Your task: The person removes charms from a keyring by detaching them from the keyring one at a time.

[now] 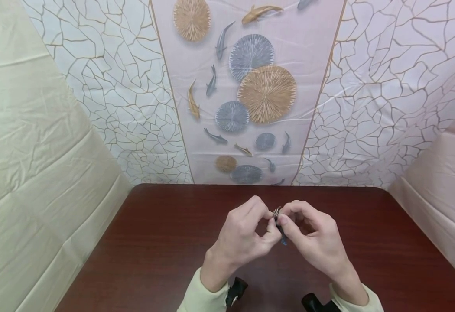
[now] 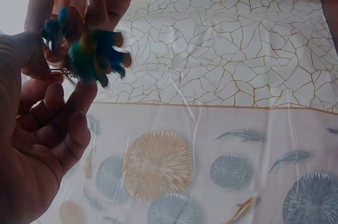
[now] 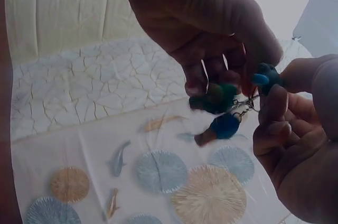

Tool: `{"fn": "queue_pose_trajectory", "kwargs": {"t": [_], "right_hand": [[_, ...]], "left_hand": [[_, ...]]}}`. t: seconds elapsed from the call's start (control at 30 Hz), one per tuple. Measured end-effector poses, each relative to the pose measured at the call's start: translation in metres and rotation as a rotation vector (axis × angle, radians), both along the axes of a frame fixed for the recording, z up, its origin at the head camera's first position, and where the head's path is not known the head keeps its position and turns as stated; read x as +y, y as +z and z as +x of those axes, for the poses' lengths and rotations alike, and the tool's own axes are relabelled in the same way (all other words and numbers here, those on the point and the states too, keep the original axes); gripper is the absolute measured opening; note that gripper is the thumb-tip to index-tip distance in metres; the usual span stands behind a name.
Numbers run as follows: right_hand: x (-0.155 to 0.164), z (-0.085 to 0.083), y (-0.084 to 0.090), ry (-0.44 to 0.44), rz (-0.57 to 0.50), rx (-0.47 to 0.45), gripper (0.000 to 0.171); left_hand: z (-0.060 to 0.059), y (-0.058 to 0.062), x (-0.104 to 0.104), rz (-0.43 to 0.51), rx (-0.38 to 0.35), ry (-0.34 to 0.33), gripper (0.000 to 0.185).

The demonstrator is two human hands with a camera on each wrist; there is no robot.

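Note:
Both hands are raised over the dark red-brown table (image 1: 165, 242) and meet at a small keychain-like trinket (image 1: 279, 223). It has a metal ring (image 3: 244, 102) and several blue and teal charms (image 2: 92, 57). My left hand (image 1: 271, 222) pinches the trinket from the left between thumb and forefinger. From the right, my right hand (image 1: 286, 216) pinches it near the ring. In the right wrist view a blue charm (image 3: 224, 126) dangles below the fingers. The fingers hide most of the ring.
A patterned backdrop (image 1: 251, 86) with fish and round discs stands behind the table. Cream sheets (image 1: 36, 173) close off the left side and the right side (image 1: 442, 195). Black wrist camera mounts (image 1: 236, 291) show at the bottom edge.

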State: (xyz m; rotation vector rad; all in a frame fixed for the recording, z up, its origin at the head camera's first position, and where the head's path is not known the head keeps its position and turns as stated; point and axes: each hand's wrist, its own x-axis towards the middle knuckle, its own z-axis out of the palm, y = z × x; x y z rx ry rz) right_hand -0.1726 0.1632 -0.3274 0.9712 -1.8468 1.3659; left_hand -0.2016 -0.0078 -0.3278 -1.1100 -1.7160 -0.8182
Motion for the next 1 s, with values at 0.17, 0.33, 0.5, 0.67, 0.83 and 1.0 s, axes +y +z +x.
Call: {"fn": "queue_pose_trajectory", "kwargs": {"t": [0.17, 0.33, 0.5, 0.67, 0.83, 1.0], "right_hand": [[0.001, -0.001, 0.000, -0.011, 0.023, -0.005, 0.030], [0.003, -0.001, 0.001, -0.007, 0.001, -0.004, 0.028], [0.003, 0.000, 0.001, -0.013, -0.016, -0.021, 0.028], [0.001, 0.001, 0.000, -0.011, -0.011, -0.035, 0.030], [0.000, 0.002, 0.000, -0.055, 0.021, -0.037, 0.031], [-0.001, 0.002, 0.000, -0.081, 0.044, -0.045, 0.032]], "left_hand": [[0.001, -0.001, -0.001, -0.005, -0.097, -0.042, 0.018], [-0.001, 0.000, -0.005, -0.056, -0.244, -0.181, 0.010], [-0.005, 0.000, -0.011, -0.062, -0.328, -0.241, 0.008], [-0.006, 0.001, -0.013, -0.083, -0.344, -0.239, 0.016], [-0.006, 0.001, -0.014, -0.124, -0.379, -0.252, 0.019], [-0.007, -0.001, -0.015, -0.125, -0.414, -0.252, 0.018]]}}
